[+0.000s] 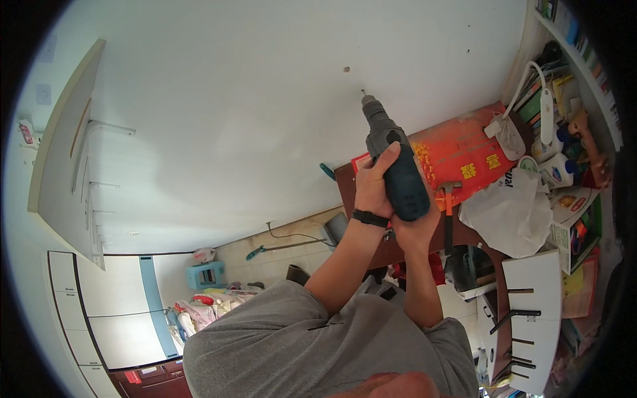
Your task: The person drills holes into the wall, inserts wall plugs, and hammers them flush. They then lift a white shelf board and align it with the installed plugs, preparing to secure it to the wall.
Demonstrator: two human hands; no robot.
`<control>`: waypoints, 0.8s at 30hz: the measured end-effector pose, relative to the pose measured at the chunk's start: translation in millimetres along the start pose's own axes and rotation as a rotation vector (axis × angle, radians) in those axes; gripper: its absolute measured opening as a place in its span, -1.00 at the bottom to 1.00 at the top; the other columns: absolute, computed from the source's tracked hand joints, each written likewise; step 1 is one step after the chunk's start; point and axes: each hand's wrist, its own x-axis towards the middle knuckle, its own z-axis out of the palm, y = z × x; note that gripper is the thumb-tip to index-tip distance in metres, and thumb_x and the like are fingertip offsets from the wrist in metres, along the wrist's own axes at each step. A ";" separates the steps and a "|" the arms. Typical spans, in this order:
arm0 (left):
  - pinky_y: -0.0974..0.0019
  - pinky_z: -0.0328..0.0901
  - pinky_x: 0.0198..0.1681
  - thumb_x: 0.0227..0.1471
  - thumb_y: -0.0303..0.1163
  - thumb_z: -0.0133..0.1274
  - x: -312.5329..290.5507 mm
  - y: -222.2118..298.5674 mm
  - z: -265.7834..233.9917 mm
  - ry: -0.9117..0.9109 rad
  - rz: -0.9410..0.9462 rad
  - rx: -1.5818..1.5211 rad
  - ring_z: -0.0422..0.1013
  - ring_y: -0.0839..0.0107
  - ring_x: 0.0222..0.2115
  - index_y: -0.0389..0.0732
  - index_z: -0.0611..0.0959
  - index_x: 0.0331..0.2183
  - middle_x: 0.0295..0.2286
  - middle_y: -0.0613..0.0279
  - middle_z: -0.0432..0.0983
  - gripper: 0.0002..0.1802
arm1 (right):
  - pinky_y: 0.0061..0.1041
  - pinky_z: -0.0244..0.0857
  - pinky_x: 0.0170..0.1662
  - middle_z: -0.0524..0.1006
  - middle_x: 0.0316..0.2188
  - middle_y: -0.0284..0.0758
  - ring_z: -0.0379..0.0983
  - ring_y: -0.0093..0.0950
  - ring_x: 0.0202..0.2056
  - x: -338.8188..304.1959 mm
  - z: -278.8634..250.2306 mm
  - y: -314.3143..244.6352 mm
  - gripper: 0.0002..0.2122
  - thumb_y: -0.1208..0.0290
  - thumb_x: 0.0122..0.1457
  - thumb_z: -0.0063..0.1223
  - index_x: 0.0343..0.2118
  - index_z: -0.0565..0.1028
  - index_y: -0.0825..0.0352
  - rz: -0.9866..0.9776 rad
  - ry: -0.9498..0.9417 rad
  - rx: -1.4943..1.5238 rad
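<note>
Both hands are closed around a dark teal and grey power drill (405, 190), angled up toward the white wall (252, 86). My left hand (373, 189), with a black band at the wrist, grips its left side, thumb laid along the body. Wrapped around the rear and right side of the drill is my right hand (419, 229), its fingers partly hidden. The thin bit (363, 91) points at the wall just below a small hole (346, 69); I cannot tell whether it touches. A hammer (449, 202) lies beside my right hand on a red-orange printed sheet (468, 156).
Right of the drill, a brown desk (348, 189) carries a white plastic bag (511, 211), bottles (559, 170) and a white lamp (546, 116). A white board with brackets (533, 318) stands at lower right. A shelf board (63, 159) juts out at left. Clothes (206, 308) are piled below.
</note>
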 end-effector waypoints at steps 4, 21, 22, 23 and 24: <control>0.28 0.49 -0.25 0.12 -0.27 0.32 1.4 -2.1 1.3 -0.002 0.038 0.016 0.56 0.33 -0.34 -0.34 0.61 -0.11 -0.28 0.16 0.62 -0.59 | -0.38 0.33 0.17 0.61 -0.03 -0.14 0.52 -0.40 0.05 2.1 -3.4 1.7 -0.36 0.68 -0.16 0.19 0.14 0.45 0.49 0.015 -0.024 0.031; 0.26 0.50 -0.25 0.12 -0.28 0.32 0.9 -8.1 2.9 0.006 0.050 0.002 0.56 0.32 -0.35 -0.32 0.60 -0.13 -0.30 0.16 0.61 -0.61 | -0.39 0.36 0.15 0.62 -0.04 -0.16 0.55 -0.41 0.03 3.5 -10.3 -7.1 -0.36 0.66 -0.15 0.21 0.14 0.47 0.47 -0.001 -0.013 -0.009; 0.27 0.50 -0.25 0.12 -0.29 0.32 2.0 -8.8 3.6 0.007 0.054 -0.002 0.56 0.33 -0.35 -0.32 0.61 -0.13 -0.30 0.16 0.61 -0.62 | -0.39 0.36 0.14 0.62 -0.04 -0.16 0.55 -0.41 0.03 3.9 -11.7 -7.5 -0.37 0.67 -0.15 0.20 0.14 0.47 0.47 -0.003 -0.014 -0.013; 0.27 0.50 -0.25 0.11 -0.29 0.33 3.4 -9.8 4.8 0.008 0.058 -0.006 0.57 0.33 -0.35 -0.31 0.61 -0.13 -0.30 0.17 0.61 -0.62 | -0.40 0.36 0.14 0.62 -0.04 -0.16 0.55 -0.41 0.03 4.4 -13.1 -7.6 -0.37 0.67 -0.15 0.20 0.14 0.47 0.47 -0.004 -0.015 -0.018; 0.27 0.50 -0.25 0.11 -0.29 0.33 4.2 -10.9 6.2 0.008 0.063 -0.010 0.57 0.34 -0.35 -0.31 0.61 -0.13 -0.30 0.17 0.62 -0.62 | -0.40 0.36 0.14 0.62 -0.04 -0.16 0.55 -0.41 0.02 5.7 -14.2 -7.4 -0.37 0.68 -0.14 0.19 0.14 0.47 0.47 0.001 -0.011 -0.025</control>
